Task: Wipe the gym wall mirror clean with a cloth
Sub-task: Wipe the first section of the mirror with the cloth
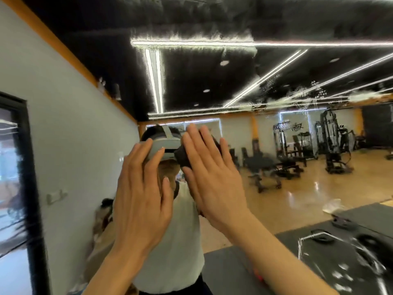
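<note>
Both flat hands, the left hand (140, 194) bare and the right hand (212, 173) pressing a dark cloth (184, 155), touch the big mirror (276, 145) showing gym machines (331, 143).

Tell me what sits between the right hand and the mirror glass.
A dark cloth lies there, pressed flat under the right hand against the mirror; the head view shows it sticking out past the straight fingers. The left hand beside it has no cloth.

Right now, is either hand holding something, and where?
The right hand presses a dark cloth flat against the mirror under straight fingers. The left hand holds nothing.
</note>
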Motion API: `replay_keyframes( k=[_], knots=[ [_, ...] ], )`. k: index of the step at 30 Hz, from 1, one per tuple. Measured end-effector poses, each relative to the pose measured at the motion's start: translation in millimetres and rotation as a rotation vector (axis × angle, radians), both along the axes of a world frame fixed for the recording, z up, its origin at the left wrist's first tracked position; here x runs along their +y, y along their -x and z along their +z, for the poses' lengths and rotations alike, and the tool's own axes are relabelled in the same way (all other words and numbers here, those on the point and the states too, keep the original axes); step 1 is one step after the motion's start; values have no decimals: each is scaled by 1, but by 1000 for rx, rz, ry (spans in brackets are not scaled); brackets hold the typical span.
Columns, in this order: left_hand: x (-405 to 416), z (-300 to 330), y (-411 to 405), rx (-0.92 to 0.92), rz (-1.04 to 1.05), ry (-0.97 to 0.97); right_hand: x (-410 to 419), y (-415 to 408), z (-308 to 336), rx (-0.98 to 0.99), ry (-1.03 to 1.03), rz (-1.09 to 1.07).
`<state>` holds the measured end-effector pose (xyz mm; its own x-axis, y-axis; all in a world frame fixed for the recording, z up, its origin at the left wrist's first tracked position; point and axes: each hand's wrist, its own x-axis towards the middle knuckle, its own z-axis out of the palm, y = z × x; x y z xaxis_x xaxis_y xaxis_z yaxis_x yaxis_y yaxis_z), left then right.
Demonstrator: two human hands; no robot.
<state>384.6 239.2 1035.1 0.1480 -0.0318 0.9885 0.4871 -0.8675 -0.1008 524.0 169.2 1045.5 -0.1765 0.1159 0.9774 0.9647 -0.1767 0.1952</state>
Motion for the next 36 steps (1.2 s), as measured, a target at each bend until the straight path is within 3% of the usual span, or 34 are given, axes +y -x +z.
replay_keyframes(
  k=[2, 5, 7, 9, 13, 15, 20, 22, 24, 27, 28, 30, 33, 36],
  knots=[
    [1, -1, 0, -2, 4, -11, -15, -28, 7, 3, 3, -13],
    [2, -1, -1, -10, 9, -18, -40, -78, 11, 388, -131, -22],
    [2, -1, -2, -14, 16, -17, -41, -75, 13, 515, -203, -44],
    [2, -2, -3, -10, 29, -18, -26, -42, 21, 430, -185, -19],
    [3, -3, -2, -17, 42, -7, 3, 9, 32, -82, -2, -16],
    [3, -4, -2, -16, 42, -9, -4, -11, 39, -100, 9, -21],
    [0, -3, 0, -4, 38, 1, -48, -97, 40, 417, -173, -10],
    [-3, -4, -4, 7, 58, 10, -42, -84, 44, 503, -260, -10],
    [-8, -7, -15, 15, 66, 14, -24, -45, 51, 362, -208, 53],
    [-10, -12, -29, -22, 44, 30, 2, -6, 52, -37, -51, 77],
    [-9, -12, -30, -29, 44, 26, 0, -11, 57, -67, -50, 65],
    [-7, -12, -29, -26, 48, 13, -13, -40, 64, 28, -78, 49],
    [-8, -11, -29, -20, 55, 0, -43, -95, 65, 322, -170, 22],
    [-8, -12, -30, -24, 61, 12, -36, -79, 67, 462, -281, -4]
  ],
)
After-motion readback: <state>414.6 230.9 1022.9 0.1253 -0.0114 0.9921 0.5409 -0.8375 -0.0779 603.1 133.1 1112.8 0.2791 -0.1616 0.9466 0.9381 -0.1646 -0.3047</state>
